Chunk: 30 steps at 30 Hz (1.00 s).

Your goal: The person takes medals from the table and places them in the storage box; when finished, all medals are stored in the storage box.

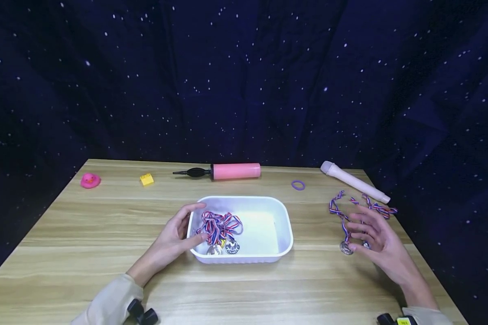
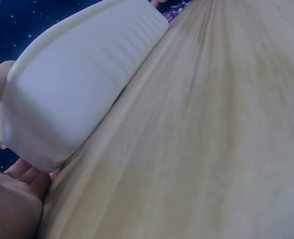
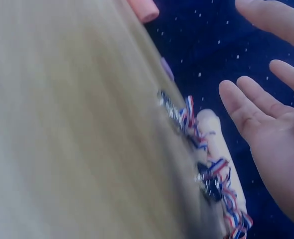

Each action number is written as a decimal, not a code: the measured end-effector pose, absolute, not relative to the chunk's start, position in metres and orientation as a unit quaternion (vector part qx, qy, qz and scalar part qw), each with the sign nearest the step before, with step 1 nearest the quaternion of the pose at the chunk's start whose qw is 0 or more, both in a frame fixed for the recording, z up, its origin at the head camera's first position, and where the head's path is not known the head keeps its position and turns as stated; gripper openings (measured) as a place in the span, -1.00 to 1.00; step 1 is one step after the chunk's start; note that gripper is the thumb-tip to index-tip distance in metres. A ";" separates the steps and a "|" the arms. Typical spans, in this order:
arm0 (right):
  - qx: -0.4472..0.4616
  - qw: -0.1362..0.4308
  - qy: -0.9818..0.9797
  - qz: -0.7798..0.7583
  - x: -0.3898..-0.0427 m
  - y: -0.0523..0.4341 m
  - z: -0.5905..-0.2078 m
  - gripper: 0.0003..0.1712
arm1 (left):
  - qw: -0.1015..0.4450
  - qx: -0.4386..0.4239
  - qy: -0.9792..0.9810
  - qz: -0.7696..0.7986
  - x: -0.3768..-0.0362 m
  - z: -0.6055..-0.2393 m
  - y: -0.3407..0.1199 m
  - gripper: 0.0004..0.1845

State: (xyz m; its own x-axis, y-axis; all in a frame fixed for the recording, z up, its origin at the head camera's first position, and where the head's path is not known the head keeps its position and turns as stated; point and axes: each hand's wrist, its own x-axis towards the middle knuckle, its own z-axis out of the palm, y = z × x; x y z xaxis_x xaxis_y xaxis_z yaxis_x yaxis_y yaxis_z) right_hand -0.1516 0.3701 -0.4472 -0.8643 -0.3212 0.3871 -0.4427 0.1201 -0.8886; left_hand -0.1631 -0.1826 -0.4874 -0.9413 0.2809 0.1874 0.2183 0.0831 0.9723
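Note:
A white plastic tub (image 1: pixel 264 260) stands on the table with several medals (image 1: pixel 232 246) on red, white and blue ribbons heaped in its left half. My left hand (image 1: pixel 168 239) grips the tub's left end, thumb over the rim and fingers around the far corner; in the left wrist view, fingers also show low against its wall. At the right, my right hand (image 1: pixel 380 237) is raised over two silver medals (image 1: pixel 346 247) with tangled ribbons, partly hiding one. The right wrist view shows its fingers spread and holding nothing, apart from those medals (image 3: pixel 209 181).
Behind the ribbons lies a white toy microphone (image 1: pixel 355 183). Along the back of the table are a purple ring (image 1: pixel 298 185), a pink hand pump (image 1: pixel 236 171) with a black nozzle, a yellow toy brick (image 1: pixel 147 179) and a pink rubber duck (image 1: pixel 90 180). A dark starry cloth (image 1: pixel 244 90) hangs behind.

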 end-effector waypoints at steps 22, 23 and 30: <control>0.200 0.085 -0.872 0.439 -0.151 0.375 -0.467 -0.40 | 0.025 0.173 0.735 0.655 -0.165 -0.486 -0.182 -0.19; 0.199 0.087 -0.877 0.430 -0.151 0.375 -0.468 -0.40 | 0.025 0.173 0.735 0.655 -0.164 -0.486 -0.182 -0.19; 0.196 0.104 -0.904 0.367 -0.152 0.371 -0.471 -0.45 | 0.027 0.170 0.737 0.654 -0.164 -0.487 -0.184 -0.20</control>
